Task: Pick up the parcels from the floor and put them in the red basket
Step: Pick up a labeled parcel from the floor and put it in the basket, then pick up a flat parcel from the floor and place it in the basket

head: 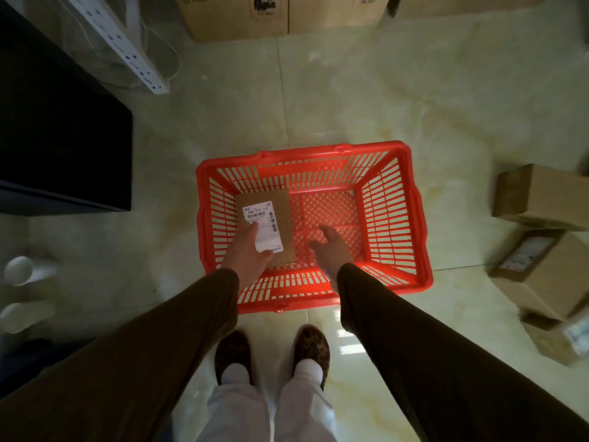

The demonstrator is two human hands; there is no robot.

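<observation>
Fig.: my left hand (247, 253) grips a labelled parcel (269, 229), fingers under it, over red basket (414, 218). Right hand (331, 245) empty, fingers spread. Risk: tilted release, parcel lands on edge. More parcels (538, 196) on the floor, far right of my fingers.

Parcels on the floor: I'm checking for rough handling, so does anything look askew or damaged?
The parcels at the right lie tumbled at odd angles against each other, not stacked square. No damage shows, though that edge is blurred.

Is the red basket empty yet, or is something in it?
Nearly empty: the basket shows bare mesh except one parcel, gripped by the left hand.
</observation>
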